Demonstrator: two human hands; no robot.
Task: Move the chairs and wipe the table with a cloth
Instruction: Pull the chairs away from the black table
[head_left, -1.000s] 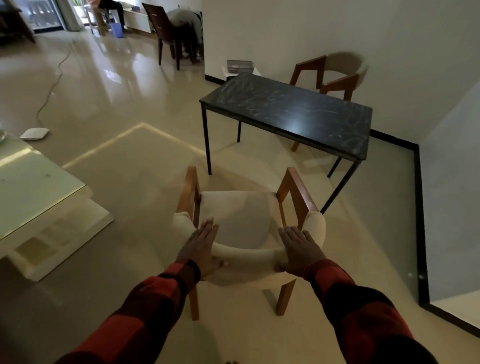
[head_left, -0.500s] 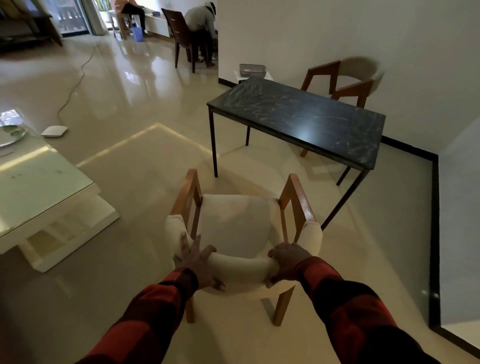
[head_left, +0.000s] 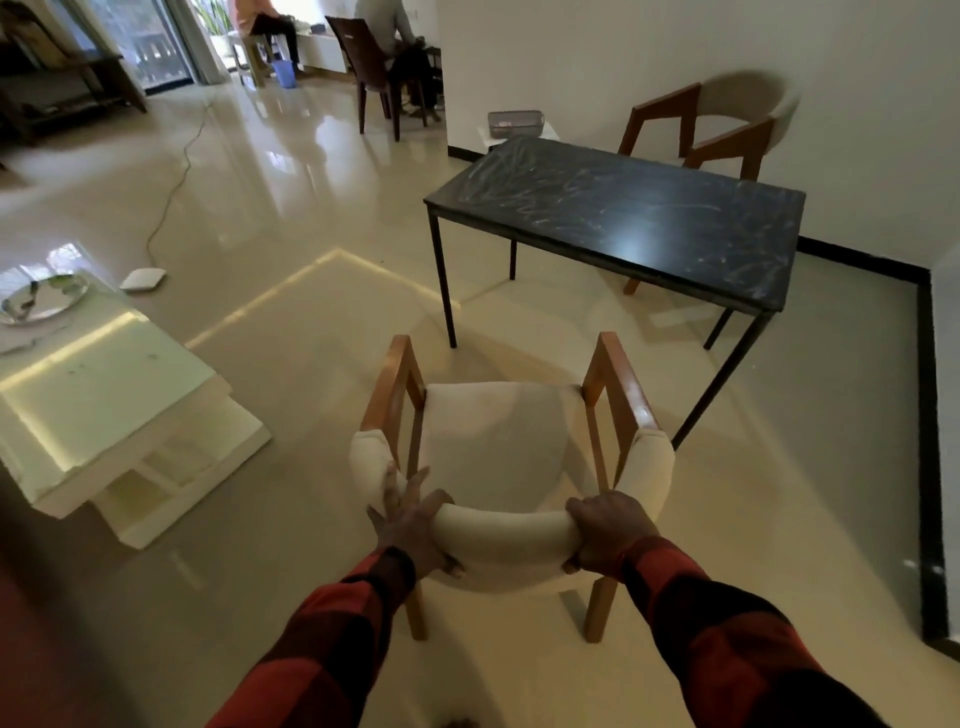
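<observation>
Closest to us are our two arms in red and black sleeves, both reaching down to the near chair (head_left: 498, 447). Our right hand (head_left: 605, 535) has its grip curled tight round the padded white back of that chair, fingers wrapped over the top. Our left hand (head_left: 410, 525) is on the other end of the same padded back: its thumb hooks under the roll, and its fingers lie long and spread on the curve. So both hands hold the chair.

The chair has a pale seat and brown wooden arms and legs. It stands on the shiny floor (head_left: 291, 218), facing away from us, near the black worktop (head_left: 623, 218) but not under it.

The black worktop stands a little farther on, on thin dark legs. Its top has pale smears and scribbly marks. We see no cloth on it.

To our left is a low white table (head_left: 104, 395) with a shiny round plate (head_left: 41, 296) on its far end.

Behind the black worktop, by the white wall, stands the second chair (head_left: 727, 130), partly tucked in at the far side. A small grey basket (head_left: 515, 123) sits past the worktop's far corner.

Far away, two people sit on chairs near a window, and a thin cable runs over the floor.
</observation>
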